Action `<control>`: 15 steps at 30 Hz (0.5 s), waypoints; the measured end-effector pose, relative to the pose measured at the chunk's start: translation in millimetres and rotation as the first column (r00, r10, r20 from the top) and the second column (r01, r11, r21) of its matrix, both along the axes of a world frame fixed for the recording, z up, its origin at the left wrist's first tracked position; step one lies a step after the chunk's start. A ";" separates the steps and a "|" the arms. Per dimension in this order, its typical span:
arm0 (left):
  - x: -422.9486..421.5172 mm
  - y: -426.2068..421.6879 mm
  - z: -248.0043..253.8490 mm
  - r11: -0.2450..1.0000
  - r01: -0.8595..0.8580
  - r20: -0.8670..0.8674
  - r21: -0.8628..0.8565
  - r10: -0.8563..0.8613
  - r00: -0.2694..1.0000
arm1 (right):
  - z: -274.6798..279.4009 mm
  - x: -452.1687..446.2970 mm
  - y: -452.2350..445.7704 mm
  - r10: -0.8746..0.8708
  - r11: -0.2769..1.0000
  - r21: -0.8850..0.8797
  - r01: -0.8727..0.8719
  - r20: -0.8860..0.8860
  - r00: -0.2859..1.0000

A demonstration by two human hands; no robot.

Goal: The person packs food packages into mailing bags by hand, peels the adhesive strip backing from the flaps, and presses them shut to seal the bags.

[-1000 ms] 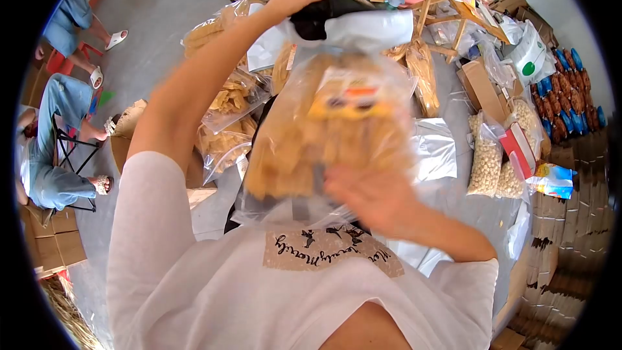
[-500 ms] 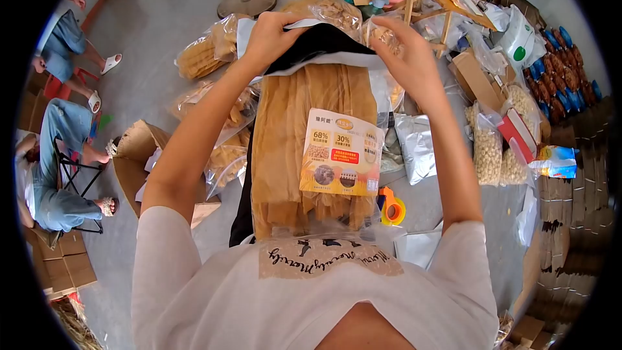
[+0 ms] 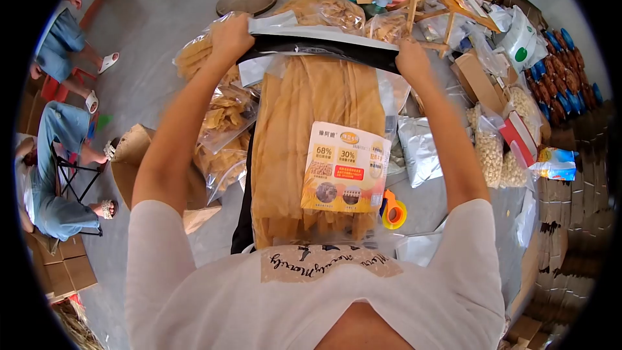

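My left hand (image 3: 232, 37) is closed around the left end of a plastic mailing bag's mouth, and my right hand (image 3: 413, 61) grips the right end. The mailing bag (image 3: 324, 44) is white outside and black inside, its mouth pulled into a taut band. Below it, in front of my shirt, stands a clear packet of flat yellow-brown dried sheets, likely dried tofu skin (image 3: 285, 142). A printed label (image 3: 346, 167) with "68%" and "30%" sits on its front. Neither hand touches the packet's visible part. The rest of the mailing bag is mostly hidden behind the packet.
Bags of dried pieces (image 3: 223, 113) and an open carton (image 3: 129, 159) lie to the left. An orange tape dispenser (image 3: 393, 210) and a silver pouch (image 3: 420, 149) are to the right. Two people (image 3: 61, 168) sit at the far left. Flattened cardboard (image 3: 570, 214) is stacked far right.
My hands have moved apart and closed on the mailing bag's ends. Its gaping mouth is now stretched into a narrow band. The label appears slightly lower.
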State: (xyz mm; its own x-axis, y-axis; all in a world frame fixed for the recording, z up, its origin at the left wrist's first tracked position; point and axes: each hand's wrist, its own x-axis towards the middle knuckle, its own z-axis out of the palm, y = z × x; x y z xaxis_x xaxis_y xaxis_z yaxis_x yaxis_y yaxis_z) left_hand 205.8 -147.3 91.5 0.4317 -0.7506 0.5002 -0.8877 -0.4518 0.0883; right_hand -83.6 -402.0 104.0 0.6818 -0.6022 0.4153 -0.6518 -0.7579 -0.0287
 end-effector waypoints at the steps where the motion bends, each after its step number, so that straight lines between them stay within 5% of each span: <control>1: 4.3 -6.4 -9.4 0.988 -0.153 -0.063 0.006 0.153 0.986 | -3.3 1.9 -2.3 -0.036 0.999 0.020 0.034 0.128 0.991; 2: 6.2 -13.6 -20.4 0.989 -0.149 -0.063 0.004 0.149 0.987 | -9.2 3.2 -8.8 -0.040 0.999 0.018 0.038 0.128 0.991; 3: 6.4 -19.8 -34.2 0.993 -0.060 -0.782 -0.105 -0.045 0.622 | -21.2 4.4 -19.7 -0.010 0.998 0.058 0.001 0.156 0.988; 4: 6.9 -26.0 -48.3 0.933 -0.336 -0.987 -0.126 -0.152 -0.052 | -36.8 3.8 -29.7 0.020 0.995 0.096 -0.038 0.186 0.982; 5: 13.0 -31.7 -73.2 0.907 -0.419 -0.903 -0.044 -0.215 -0.372 | -58.0 0.6 -39.4 0.039 0.966 0.245 -0.081 0.171 0.985; 6: 22.0 -35.2 -109.8 0.933 -0.361 -0.809 -0.005 -0.216 -0.547 | -82.4 -3.1 -49.6 0.063 0.914 0.387 -0.121 0.159 0.985; 8: 48.8 -38.3 -187.7 0.973 -0.226 -0.568 -0.046 -0.212 -0.795 | -135.2 -19.3 -59.6 0.164 0.838 0.424 -0.345 0.408 0.898; 9: 23.0 -32.6 -172.4 0.972 -0.230 -0.568 -0.047 -0.215 -0.794 | -130.0 -30.2 -47.6 0.231 0.763 0.455 -0.458 0.469 0.852; 11: -27.5 -22.6 -124.4 0.762 -0.644 -0.621 -0.070 -0.539 -0.570 | -116.2 -48.8 -23.3 0.285 0.675 0.480 -0.560 0.530 0.799; 12: -40.4 -19.1 -112.7 0.760 -0.647 -0.618 -0.067 -0.540 -0.571 | -111.6 -52.9 -14.6 0.266 0.732 0.444 -0.517 0.513 0.817; 14: -56.7 -14.3 -98.2 0.684 -0.657 -0.713 -0.318 -0.629 -0.309 | -98.3 -56.9 5.2 0.239 0.782 0.412 -0.467 0.494 0.836; 15: -60.0 -15.5 -93.2 0.687 -0.657 -0.717 -0.311 -0.623 -0.312 | -88.4 -56.3 17.5 -0.035 0.628 0.589 -0.509 0.675 0.737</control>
